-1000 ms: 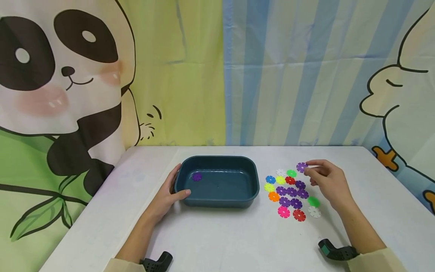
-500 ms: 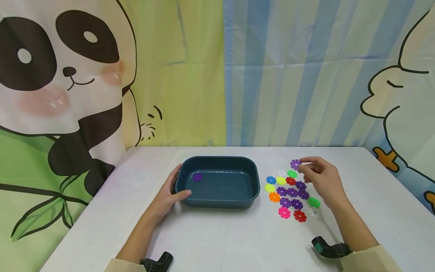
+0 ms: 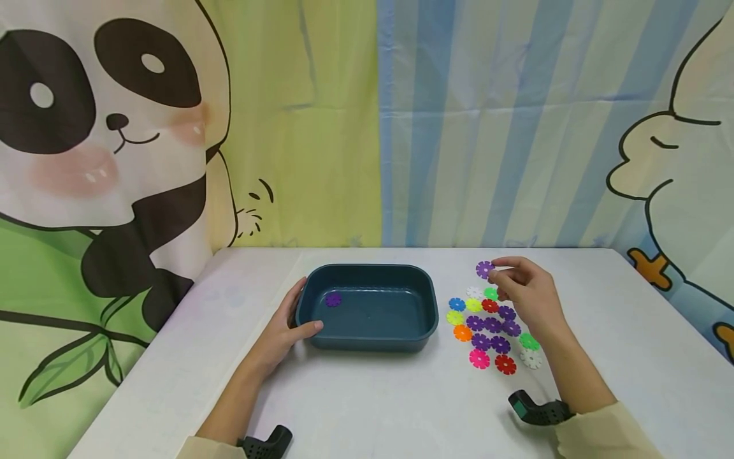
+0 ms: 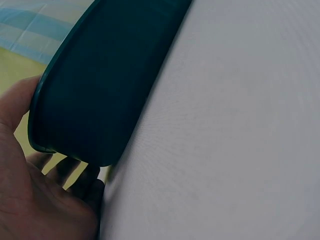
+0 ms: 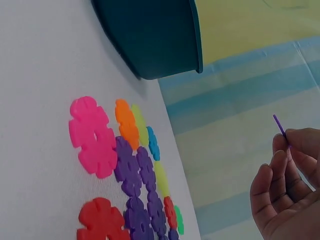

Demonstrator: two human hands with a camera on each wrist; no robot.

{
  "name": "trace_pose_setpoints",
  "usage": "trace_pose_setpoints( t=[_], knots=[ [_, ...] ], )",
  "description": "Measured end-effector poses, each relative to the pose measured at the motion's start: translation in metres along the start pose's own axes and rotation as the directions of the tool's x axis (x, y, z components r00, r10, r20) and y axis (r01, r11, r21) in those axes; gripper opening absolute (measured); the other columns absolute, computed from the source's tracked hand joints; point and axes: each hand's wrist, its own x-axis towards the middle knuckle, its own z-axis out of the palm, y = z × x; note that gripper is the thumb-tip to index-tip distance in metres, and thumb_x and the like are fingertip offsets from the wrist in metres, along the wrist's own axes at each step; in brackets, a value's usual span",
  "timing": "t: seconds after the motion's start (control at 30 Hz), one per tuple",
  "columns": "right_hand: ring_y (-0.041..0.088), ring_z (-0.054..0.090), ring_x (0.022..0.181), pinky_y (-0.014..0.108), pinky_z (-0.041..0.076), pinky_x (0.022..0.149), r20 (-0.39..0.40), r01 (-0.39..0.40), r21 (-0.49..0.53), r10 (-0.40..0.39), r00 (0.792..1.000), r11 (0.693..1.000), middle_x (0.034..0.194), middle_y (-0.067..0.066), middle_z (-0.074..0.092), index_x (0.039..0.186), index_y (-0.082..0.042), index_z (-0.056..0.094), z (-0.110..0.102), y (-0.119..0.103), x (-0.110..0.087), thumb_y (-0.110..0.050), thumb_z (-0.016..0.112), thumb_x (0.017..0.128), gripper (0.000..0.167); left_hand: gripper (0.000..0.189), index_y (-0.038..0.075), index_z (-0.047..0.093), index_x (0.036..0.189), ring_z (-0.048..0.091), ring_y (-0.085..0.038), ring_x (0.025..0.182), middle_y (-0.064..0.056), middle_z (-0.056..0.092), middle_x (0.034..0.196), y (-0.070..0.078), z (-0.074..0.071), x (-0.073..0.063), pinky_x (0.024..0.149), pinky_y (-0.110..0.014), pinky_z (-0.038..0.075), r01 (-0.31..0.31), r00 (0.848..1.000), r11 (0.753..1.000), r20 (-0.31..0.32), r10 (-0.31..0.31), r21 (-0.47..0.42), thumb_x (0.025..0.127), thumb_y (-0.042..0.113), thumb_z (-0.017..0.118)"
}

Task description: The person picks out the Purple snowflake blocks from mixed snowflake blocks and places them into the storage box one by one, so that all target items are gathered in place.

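Note:
Between thumb and fingertips my right hand pinches a purple snowflake disc, raised above the other discs. In the right wrist view this disc appears edge-on. A dark teal plastic tub stands left of the discs, with one purple disc lying inside. My left hand holds the tub's left end, thumb over the front rim and fingers along the outer wall. The left wrist view shows those fingers against the tub's end.
Flat on the white table lie several discs, among them purple ones, a pink one, a red one, an orange one and a blue one. A printed curtain hangs behind the table.
My right hand has moved left and slightly up in the head view, carrying the purple disc toward the tub. My left hand and the tub have stayed in place.

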Motion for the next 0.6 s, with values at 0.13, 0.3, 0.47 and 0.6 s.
trace_pose_setpoints(
  t=[0.13, 0.3, 0.47, 0.6],
  knots=[
    [0.008, 0.067, 0.082, 0.015, 0.057, 0.077, 0.013, 0.002, 0.030, -0.002, 1.000, 1.000, 0.110, 0.008, 0.073, 0.143, -0.010, 0.057, 0.004, -0.003, 0.002, -0.038, 0.063, 0.103, 0.049, 0.094, 0.027, 0.015, 0.167, 0.009, -0.029, 0.162, -0.006, 0.017, 0.174, -0.001, 0.000, 0.001, 0.128, -0.061, 0.003, 0.002, 1.000, 1.000, -0.002, -0.002, -0.001, 0.093, 0.023, 0.072],
    [0.009, 0.068, 0.082, 0.017, 0.058, 0.077, 0.032, 0.006, 0.065, -0.008, 0.999, 0.998, 0.099, -0.009, 0.072, 0.143, -0.010, 0.057, 0.008, -0.005, 0.004, -0.038, 0.064, 0.103, 0.049, 0.094, 0.027, 0.015, 0.167, 0.010, -0.029, 0.162, -0.005, 0.017, 0.174, -0.002, 0.000, 0.001, 0.128, -0.062, 0.004, 0.006, 1.000, 1.000, -0.004, -0.006, -0.008, 0.093, 0.024, 0.073],
    [0.010, 0.068, 0.082, 0.018, 0.058, 0.077, 0.047, 0.003, 0.081, -0.006, 0.999, 0.997, 0.096, -0.014, 0.071, 0.142, -0.011, 0.057, 0.012, -0.009, 0.006, -0.039, 0.064, 0.103, 0.049, 0.096, 0.026, 0.014, 0.167, 0.008, -0.031, 0.162, -0.007, 0.015, 0.174, -0.001, 0.000, 0.000, 0.128, -0.062, 0.003, 0.003, 1.000, 1.000, 0.004, -0.003, -0.006, 0.092, 0.025, 0.074],
    [0.010, 0.066, 0.081, 0.018, 0.058, 0.078, 0.057, -0.005, 0.094, 0.000, 0.998, 0.996, 0.096, -0.010, 0.071, 0.142, -0.010, 0.057, 0.016, -0.012, 0.007, -0.039, 0.064, 0.103, 0.049, 0.095, 0.027, 0.014, 0.167, 0.008, -0.031, 0.162, -0.007, 0.016, 0.174, -0.002, -0.001, 0.000, 0.128, -0.062, 0.004, 0.005, 1.000, 1.000, 0.004, -0.005, -0.007, 0.092, 0.025, 0.074]
  ],
)
